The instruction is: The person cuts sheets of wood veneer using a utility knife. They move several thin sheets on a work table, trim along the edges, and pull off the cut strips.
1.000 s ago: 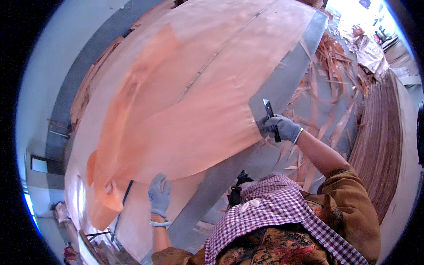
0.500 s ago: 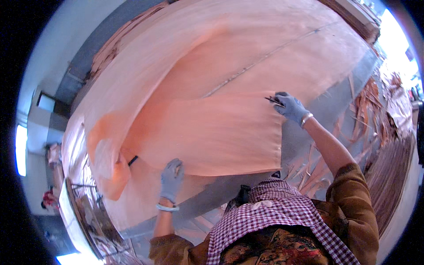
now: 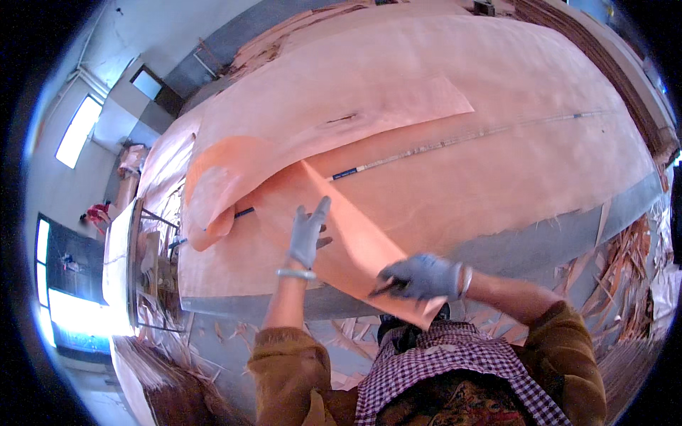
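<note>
Fingers of left hand standing apart in head view, palm hovering near loose veneer sheet; fingers of right hand gripping dark slim tool, blur hiding whether sheet is being pinched too. Sheet slanting between hands, near end hanging before checked apron; probably handling light, floppy, split-prone along grain, edges likely offering safest hold. Left forearm pointing forward; right forearm slanting inward from right.
</note>
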Motion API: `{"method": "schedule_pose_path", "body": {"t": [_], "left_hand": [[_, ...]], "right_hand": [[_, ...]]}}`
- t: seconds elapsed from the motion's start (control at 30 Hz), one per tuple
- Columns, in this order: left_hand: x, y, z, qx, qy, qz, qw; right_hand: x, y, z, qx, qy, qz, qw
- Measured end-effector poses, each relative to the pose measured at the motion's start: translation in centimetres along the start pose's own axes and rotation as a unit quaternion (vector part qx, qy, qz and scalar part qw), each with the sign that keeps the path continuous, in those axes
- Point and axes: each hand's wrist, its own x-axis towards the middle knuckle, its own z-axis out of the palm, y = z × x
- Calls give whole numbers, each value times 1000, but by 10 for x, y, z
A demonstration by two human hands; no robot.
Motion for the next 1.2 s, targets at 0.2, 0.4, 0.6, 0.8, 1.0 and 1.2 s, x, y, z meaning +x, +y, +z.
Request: {"method": "schedule_pose_path", "body": {"t": [0.2, 0.4, 0.6, 0.8, 1.0, 1.2], "left_hand": [[32, 4, -74, 362, -72, 15, 929], [-19, 39, -185, 578, -37, 175, 796], [-98, 100, -259, 649, 21, 176, 740], [-175, 97, -263, 811, 11, 161, 563], [-257, 33, -342, 763, 69, 232, 599], [-249, 52, -390, 797, 256, 238, 492]], "right_hand": [[17, -69, 6, 55, -68, -31, 996], [97, -21, -28, 325, 62, 60, 942], [220, -25, -9, 338, 136, 30, 931], [315, -36, 44, 557, 186, -48, 808], [356, -18, -10, 511, 330, -59, 791], [255, -22, -186, 398, 307, -235, 832]]}}
